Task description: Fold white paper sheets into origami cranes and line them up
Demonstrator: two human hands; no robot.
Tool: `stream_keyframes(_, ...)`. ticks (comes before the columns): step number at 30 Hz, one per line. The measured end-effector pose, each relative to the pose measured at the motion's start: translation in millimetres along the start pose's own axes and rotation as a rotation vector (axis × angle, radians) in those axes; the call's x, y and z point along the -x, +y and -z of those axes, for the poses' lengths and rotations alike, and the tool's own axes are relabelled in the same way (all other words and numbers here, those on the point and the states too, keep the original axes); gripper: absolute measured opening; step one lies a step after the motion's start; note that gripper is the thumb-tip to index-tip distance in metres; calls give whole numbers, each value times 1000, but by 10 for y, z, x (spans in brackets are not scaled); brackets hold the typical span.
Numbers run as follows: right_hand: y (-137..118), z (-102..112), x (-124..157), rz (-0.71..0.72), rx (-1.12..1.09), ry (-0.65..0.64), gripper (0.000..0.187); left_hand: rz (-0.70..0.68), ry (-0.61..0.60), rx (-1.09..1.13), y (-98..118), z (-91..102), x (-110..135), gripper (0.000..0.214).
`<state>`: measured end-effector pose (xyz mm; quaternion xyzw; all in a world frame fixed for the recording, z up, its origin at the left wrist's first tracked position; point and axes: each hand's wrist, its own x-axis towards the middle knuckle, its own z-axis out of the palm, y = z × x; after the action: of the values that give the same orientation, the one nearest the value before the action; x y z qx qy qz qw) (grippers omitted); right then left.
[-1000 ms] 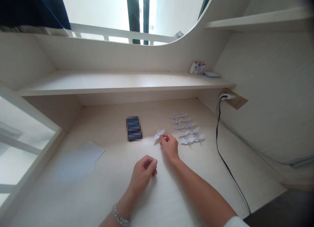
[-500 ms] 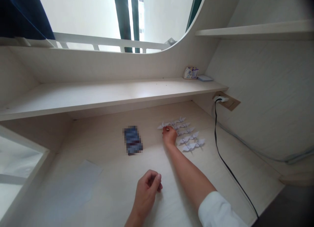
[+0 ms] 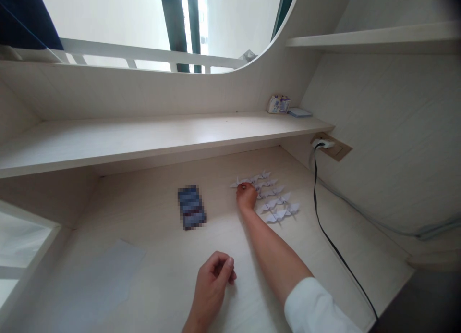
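Note:
My right hand (image 3: 247, 196) reaches far forward on the pale desk (image 3: 162, 265) and pinches a small white paper crane (image 3: 237, 183) at the left end of the back row. Several more folded paper cranes (image 3: 277, 203) lie in rows just to its right. Near the desk's front, my left hand (image 3: 213, 286) rests loosely curled with nothing visible in it. A white sleeve covers my right upper arm.
A dark blurred rectangular object (image 3: 191, 206) lies left of the cranes. A pale sheet of paper (image 3: 108, 270) lies at the front left. A black cable (image 3: 331, 237) runs from a wall socket (image 3: 326, 143) along the right. A shelf (image 3: 144, 136) overhangs the back, holding a small packet (image 3: 278, 104).
My right hand carried the crane from the middle of the desk forward to the left end of the back row. My left hand stayed curled near the front.

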<state>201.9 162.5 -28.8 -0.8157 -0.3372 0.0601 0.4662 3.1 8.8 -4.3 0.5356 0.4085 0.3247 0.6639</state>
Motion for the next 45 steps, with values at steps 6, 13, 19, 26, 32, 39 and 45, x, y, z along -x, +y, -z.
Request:
stream_keyframes(6,-11,-12,-1,-38,57,46,29,7,-2,9,16,-5,-2,24)
stream_keyframes(13,-37,3,22,-28,66,40,28,6,7,14,30,-5,6,24)
stream_keyframes(19,-68,19,59,-14,59,40,30,9,2,21,34,-2,3,25)
stream_keyframes(26,-86,6,115,-10,66,38,30,9,-8,1,25,-2,0,25)
stream_keyframes(32,-92,15,120,-12,64,43,31,12,-2,-2,29,-4,-2,25)
stream_keyframes(39,-99,30,107,-15,58,56,32,14,0,10,53,-5,4,24)
stream_keyframes(45,-115,24,122,-20,79,35,31,11,-8,1,42,-4,3,23)
